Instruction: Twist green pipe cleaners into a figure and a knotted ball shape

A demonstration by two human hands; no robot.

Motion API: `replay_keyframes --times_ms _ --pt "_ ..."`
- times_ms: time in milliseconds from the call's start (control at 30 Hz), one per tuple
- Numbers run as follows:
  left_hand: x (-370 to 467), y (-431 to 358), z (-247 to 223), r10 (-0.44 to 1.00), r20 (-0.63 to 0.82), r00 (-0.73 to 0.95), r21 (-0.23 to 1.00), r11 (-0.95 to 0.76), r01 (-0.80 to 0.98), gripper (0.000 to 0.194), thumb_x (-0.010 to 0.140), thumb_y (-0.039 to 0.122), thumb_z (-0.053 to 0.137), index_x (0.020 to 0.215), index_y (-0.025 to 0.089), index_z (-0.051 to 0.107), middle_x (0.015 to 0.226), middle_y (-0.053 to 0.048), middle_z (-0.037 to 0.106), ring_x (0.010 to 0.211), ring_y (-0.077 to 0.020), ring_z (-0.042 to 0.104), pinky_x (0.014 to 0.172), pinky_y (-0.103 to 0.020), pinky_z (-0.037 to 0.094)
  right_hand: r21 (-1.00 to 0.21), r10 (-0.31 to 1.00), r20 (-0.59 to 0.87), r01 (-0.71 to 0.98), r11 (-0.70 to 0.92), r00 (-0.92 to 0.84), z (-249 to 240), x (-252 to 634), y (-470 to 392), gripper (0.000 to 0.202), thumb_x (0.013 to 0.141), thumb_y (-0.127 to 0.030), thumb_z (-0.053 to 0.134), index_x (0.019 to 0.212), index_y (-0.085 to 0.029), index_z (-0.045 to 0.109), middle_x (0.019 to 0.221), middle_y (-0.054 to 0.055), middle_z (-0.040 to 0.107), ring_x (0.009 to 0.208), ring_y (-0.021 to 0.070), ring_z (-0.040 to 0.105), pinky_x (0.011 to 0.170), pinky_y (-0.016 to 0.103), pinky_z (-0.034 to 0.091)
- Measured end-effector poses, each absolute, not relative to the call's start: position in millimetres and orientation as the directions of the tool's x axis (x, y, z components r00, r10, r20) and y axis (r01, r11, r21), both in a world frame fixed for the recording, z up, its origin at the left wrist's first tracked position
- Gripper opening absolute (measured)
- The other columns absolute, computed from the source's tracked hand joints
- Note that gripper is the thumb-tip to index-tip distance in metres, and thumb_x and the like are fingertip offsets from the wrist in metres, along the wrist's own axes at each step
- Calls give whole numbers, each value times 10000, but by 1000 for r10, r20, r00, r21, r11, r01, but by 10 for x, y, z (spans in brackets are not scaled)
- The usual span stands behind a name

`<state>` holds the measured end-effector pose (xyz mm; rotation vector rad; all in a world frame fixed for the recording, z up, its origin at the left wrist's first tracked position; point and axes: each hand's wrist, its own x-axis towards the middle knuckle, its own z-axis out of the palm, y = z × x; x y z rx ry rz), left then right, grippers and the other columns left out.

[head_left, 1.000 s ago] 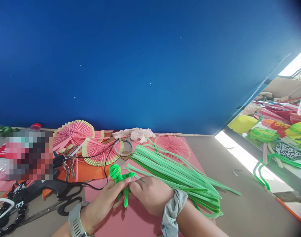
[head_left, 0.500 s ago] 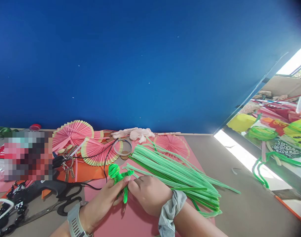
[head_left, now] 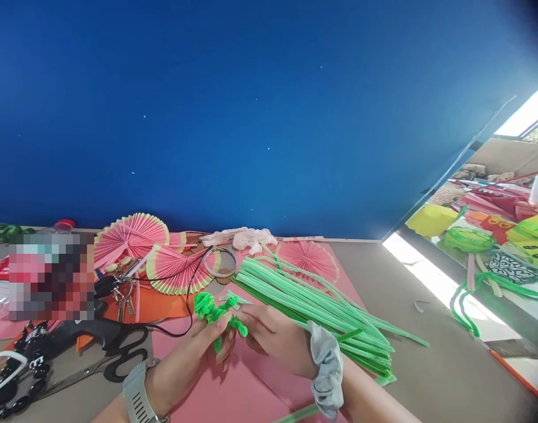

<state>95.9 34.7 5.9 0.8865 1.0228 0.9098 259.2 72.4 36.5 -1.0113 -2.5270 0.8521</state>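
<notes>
A small bright green figure [head_left: 216,313] of twisted pipe cleaners, with a round wound head and short limbs, is pinched in my left hand [head_left: 184,358] between thumb and fingers. My right hand [head_left: 280,339] is closed beside the figure's right side, its fingertips at a limb; what lies between them is hidden. A grey scrunchie [head_left: 326,370] circles my right wrist, and a pale watch [head_left: 139,393] is on my left. Behind my right hand lies a bundle of green pipe cleaners [head_left: 313,305]. One green strand [head_left: 299,413] shows under my right wrist.
Pink paper [head_left: 233,399] lies beneath my hands. Pleated pink fans [head_left: 134,238], a tape roll [head_left: 220,262], keys [head_left: 126,296], black scissors [head_left: 121,358] and a glue gun [head_left: 92,332] lie left and behind. A blue panel [head_left: 260,117] rises at the back.
The green figure has turned, its lower limb now pointing right. My right hand has shifted slightly right and rotated. The green strand under my right wrist has come into view.
</notes>
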Motion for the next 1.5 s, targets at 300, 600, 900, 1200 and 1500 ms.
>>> replay_keyframes --times_ms 300,600,900,1200,1500 --pt "890 335 -149 905 -217 366 917 318 -242 206 813 363 534 749 167 547 563 48 427 473 -88 395 470 -228 389 -331 584 96 527 783 -806 234 2607 751 159 894 -286 356 903 -187 481 714 11 596 572 148 514 493 262 277" --pt "854 307 -83 919 -182 350 973 219 -68 135 754 219 612 871 151 610 567 32 494 478 -91 434 472 -218 382 -53 450 229 450 891 -863 160 2612 776 199 922 -245 314 822 -184 476 697 4 607 555 135 520 495 266 292" --pt "957 334 168 866 -378 328 838 471 -277 214 740 292 595 572 164 561 472 52 428 403 -66 357 434 -197 335 -25 476 130 477 879 -870 106 2571 737 102 840 -139 398 812 -171 491 679 18 619 551 151 541 496 265 303" --pt "931 344 26 911 -343 229 734 412 -540 150 771 284 578 665 182 605 647 8 538 618 -120 505 571 -228 464 -443 618 106 519 731 -779 375 2685 798 147 885 -320 455 954 -195 491 768 -6 621 610 121 543 522 208 340" --pt "920 332 -122 908 -311 282 795 411 -446 191 846 288 529 964 153 595 907 -47 622 713 -144 597 639 -310 514 -579 633 72 484 656 -771 413 2741 848 143 901 -221 413 991 -205 523 869 15 636 725 136 578 634 222 411"
